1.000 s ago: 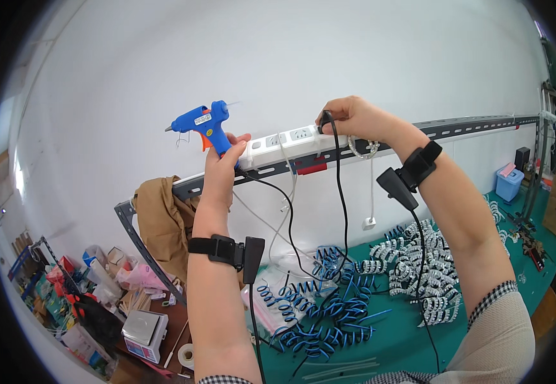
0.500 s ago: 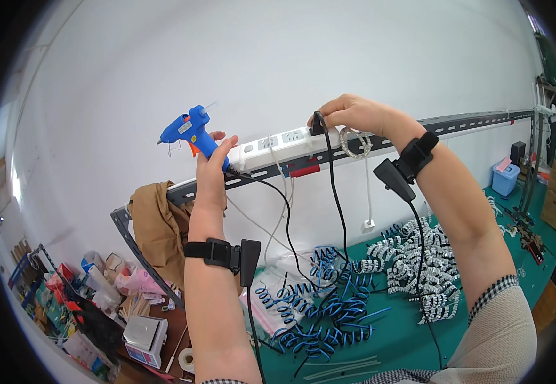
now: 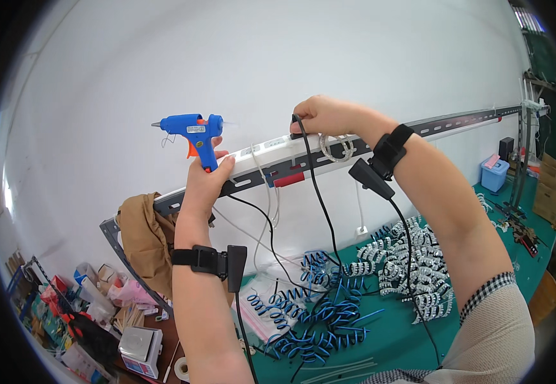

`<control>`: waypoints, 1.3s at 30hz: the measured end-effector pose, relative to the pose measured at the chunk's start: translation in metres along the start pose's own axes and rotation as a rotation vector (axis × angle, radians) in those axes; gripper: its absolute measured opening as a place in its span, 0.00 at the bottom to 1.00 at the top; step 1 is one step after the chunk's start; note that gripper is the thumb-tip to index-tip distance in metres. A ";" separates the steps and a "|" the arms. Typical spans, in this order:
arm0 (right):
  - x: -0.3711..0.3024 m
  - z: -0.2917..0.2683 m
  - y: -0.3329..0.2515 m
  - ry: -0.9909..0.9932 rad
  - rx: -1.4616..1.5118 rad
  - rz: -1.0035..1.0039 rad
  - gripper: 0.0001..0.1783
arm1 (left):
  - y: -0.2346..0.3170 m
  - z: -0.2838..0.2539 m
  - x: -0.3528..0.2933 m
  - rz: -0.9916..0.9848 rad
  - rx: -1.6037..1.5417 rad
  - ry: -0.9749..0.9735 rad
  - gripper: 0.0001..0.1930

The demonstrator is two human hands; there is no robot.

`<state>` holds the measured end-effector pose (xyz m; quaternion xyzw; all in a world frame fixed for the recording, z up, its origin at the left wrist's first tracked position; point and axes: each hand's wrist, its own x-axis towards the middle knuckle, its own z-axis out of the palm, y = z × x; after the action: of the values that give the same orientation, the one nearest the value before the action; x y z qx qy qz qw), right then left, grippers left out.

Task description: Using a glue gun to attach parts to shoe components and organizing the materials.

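Note:
My left hand [image 3: 205, 184] is closed round the lower handle of a blue hot glue gun [image 3: 196, 130]. Its metal nozzle points left, its trigger is orange, and a clear glue stick pokes out at the back. Black cable hangs below that hand. My right hand [image 3: 330, 115] pinches a black plug [image 3: 296, 133] at the right part of a white power strip [image 3: 264, 153]; my fingers partly cover the plug, and I cannot tell how deep it sits. A black cord [image 3: 319, 192] drops from it toward the table.
The strip lies along a slotted grey metal rail [image 3: 380, 144] before a white wall. Brown cloth [image 3: 142, 237] hangs at its left end. Blue-black coils [image 3: 329, 313] and silvery-white coils [image 3: 415, 269] cover parts of the green table [image 3: 515, 262]. A scale [image 3: 140, 349] stands lower left.
The glue gun has turned from tilted to nearly level, its nozzle pointing left. My right hand stays at the plug. The whole view has shifted slightly.

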<state>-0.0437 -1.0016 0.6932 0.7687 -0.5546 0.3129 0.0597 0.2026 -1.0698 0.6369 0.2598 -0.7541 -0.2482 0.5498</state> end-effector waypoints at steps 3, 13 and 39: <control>0.001 0.009 0.002 0.094 0.019 -0.016 0.17 | 0.001 0.000 -0.001 0.004 0.011 0.021 0.25; 0.014 -0.062 -0.008 0.460 0.237 -0.230 0.18 | -0.002 -0.004 -0.001 0.030 -0.001 0.021 0.27; 0.010 0.011 -0.012 0.105 0.436 -0.060 0.17 | -0.013 0.002 -0.002 0.101 -0.033 0.107 0.20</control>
<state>-0.0263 -1.0097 0.6926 0.7623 -0.4469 0.4630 -0.0699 0.2030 -1.0778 0.6267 0.2252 -0.7317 -0.2181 0.6053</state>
